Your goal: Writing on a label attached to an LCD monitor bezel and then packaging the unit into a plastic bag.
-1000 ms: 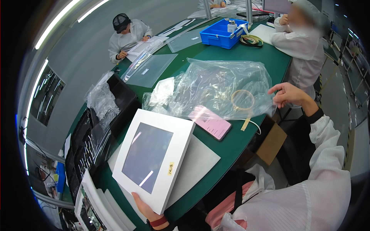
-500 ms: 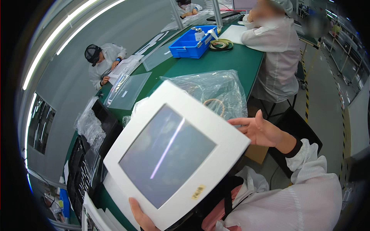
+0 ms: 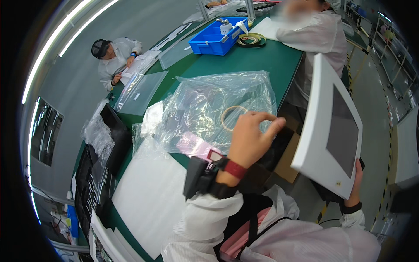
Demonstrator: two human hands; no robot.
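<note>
A white-framed flat screen panel (image 3: pixel 304 144) with a grey display stands tilted on my right side. My right hand (image 3: pixel 355 183) grips its lower right edge, the fingers partly hidden behind it. Nothing shows in my left hand (image 3: pixel 254 133), which is raised with fingers bent and thumb apart, left of the panel and not touching it. Under and beyond that hand lies a clear plastic bag (image 3: pixel 200 100) with a tan rubber band (image 3: pixel 224 118) on it. A white foam sheet (image 3: pixel 150 187) lies left of my left forearm. A pink sheet (image 3: pixel 196 145) sits at the bag's near edge.
A blue bin (image 3: pixel 214 46) holding a white bottle stands on the green table (image 3: pixel 235 65), beside rolls of tape (image 3: pixel 252 40). Black trays with crumpled plastic (image 3: pixel 99 142) are at left. A cardboard box (image 3: pixel 286 163) sits below the table edge. Co-workers sit across and at right.
The panel has swung from in front of me to my right and turned on edge. My right hand has taken its edge; my left hand has let go and risen over the bag.
</note>
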